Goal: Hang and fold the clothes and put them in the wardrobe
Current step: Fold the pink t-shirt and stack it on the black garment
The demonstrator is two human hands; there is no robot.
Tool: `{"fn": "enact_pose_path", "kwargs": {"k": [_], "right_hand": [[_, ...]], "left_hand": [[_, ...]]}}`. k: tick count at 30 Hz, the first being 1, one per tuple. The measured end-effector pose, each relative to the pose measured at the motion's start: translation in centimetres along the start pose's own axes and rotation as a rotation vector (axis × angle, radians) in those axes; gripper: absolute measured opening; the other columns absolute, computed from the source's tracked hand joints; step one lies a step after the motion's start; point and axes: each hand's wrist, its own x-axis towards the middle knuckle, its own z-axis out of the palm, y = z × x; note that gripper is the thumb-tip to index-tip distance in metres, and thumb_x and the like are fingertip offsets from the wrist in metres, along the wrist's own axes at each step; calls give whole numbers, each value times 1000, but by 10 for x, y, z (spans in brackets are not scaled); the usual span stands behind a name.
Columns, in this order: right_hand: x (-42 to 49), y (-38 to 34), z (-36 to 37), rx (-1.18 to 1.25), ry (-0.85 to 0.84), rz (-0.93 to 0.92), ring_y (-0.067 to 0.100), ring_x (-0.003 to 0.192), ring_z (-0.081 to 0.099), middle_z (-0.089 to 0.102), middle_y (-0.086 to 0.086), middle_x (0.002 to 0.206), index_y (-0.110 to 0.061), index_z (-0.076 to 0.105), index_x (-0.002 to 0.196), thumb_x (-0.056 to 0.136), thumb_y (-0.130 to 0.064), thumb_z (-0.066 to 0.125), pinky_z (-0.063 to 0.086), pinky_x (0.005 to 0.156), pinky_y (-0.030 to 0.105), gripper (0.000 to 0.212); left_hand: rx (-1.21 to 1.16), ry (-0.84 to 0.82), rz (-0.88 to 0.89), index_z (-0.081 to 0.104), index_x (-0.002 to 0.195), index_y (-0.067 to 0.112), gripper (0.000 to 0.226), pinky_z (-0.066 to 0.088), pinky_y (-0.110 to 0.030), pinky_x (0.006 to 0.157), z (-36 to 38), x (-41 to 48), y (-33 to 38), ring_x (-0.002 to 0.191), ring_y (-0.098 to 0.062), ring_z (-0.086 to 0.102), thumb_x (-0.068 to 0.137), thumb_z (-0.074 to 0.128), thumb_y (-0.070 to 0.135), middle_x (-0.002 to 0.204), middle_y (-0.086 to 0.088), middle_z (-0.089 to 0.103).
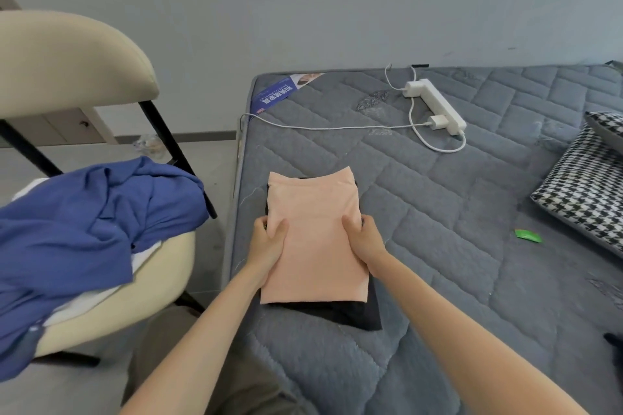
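A folded peach garment (315,239) lies on top of a folded black garment (340,312) near the left edge of the grey quilted mattress (455,212). My left hand (269,241) grips the stack's left side, thumb on top of the peach cloth and fingers tucked under the edge. My right hand (365,239) grips the right side the same way. A crumpled blue garment (91,229) is heaped over a white one on the cream chair (67,57) to the left.
A white power strip (435,104) with a charger and cables lies at the mattress's far end. A houndstooth pillow (586,189) sits at the right, a small green wrapper (527,235) beside it. Grey floor runs between chair and bed.
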Motion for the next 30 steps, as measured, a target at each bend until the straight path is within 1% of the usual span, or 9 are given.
{"fn": "enact_pose_path", "kwargs": {"k": [7, 11, 14, 18, 20, 21, 23, 25, 30], "right_hand": [[4, -7, -3, -105, 11, -103, 21, 100, 46, 51, 11, 124, -9, 37, 129, 103, -32, 29, 37, 82, 34, 35], [6, -1, -4, -192, -19, -29, 24, 99, 45, 50, 15, 127, -8, 33, 133, 103, -31, 27, 38, 83, 35, 38], [3, -9, -3, -330, -20, -2, 29, 94, 47, 50, 19, 125, -8, 26, 133, 103, -28, 27, 37, 78, 35, 36], [-2, -12, 5, -713, 284, -318, 32, 117, 41, 38, 10, 134, -12, 26, 140, 97, -14, 35, 37, 75, 37, 44], [0, -10, 12, -741, 253, -485, 29, 130, 32, 33, 7, 144, -7, 28, 143, 97, -11, 35, 40, 89, 36, 47], [2, -7, 17, -757, 179, -524, 28, 138, 24, 27, 7, 152, -5, 24, 146, 98, -13, 34, 35, 102, 36, 50], [6, 2, 27, -789, 62, -541, 23, 147, 5, 9, 5, 160, -7, 12, 152, 102, -18, 28, 9, 119, 36, 54], [10, 10, 33, -774, 47, -536, 21, 148, -7, -3, 2, 161, -11, 3, 153, 104, -23, 22, -5, 120, 35, 53], [29, 16, 31, -747, 34, -483, 13, 144, -22, -16, -7, 159, -26, -7, 152, 104, -36, 15, -13, 117, 41, 54]], "left_hand": [[-42, -9, 191, 41, 137, 15, 40, 36, -24, 82, 2, 1, 7, 106, -9, 49, 99, 46, 26, 124, 5, 52], [140, 3, 152, 32, 143, 14, 49, 36, -28, 87, 5, 5, -9, 119, -22, 49, 99, 45, 30, 138, -4, 48], [251, 73, 227, 26, 146, 14, 52, 35, -29, 88, 1, 3, -12, 124, -25, 45, 98, 44, 24, 141, -6, 44], [515, 162, 448, 20, 150, 16, 53, 17, -35, 114, 2, 3, -12, 143, -20, 18, 99, 37, 16, 156, -1, 20], [624, 107, 502, 17, 151, 21, 53, 5, -38, 117, 8, 5, -6, 146, -14, 9, 101, 31, 17, 158, 6, 12], [670, 76, 512, 14, 152, 23, 53, -3, -38, 117, 12, 6, -3, 146, -12, 5, 101, 29, 19, 159, 7, 9], [763, 38, 507, 6, 152, 25, 52, -15, -37, 114, 19, 12, -2, 146, -10, -3, 103, 23, 22, 159, 8, 4], [852, 29, 475, -1, 151, 25, 51, -17, -37, 114, 24, 22, -4, 146, -10, -9, 103, 18, 25, 159, 7, -4], [855, 1, 397, 1, 152, 23, 52, -10, -36, 117, 31, 45, -10, 146, -12, -11, 103, 16, 30, 160, 1, -6]]}}
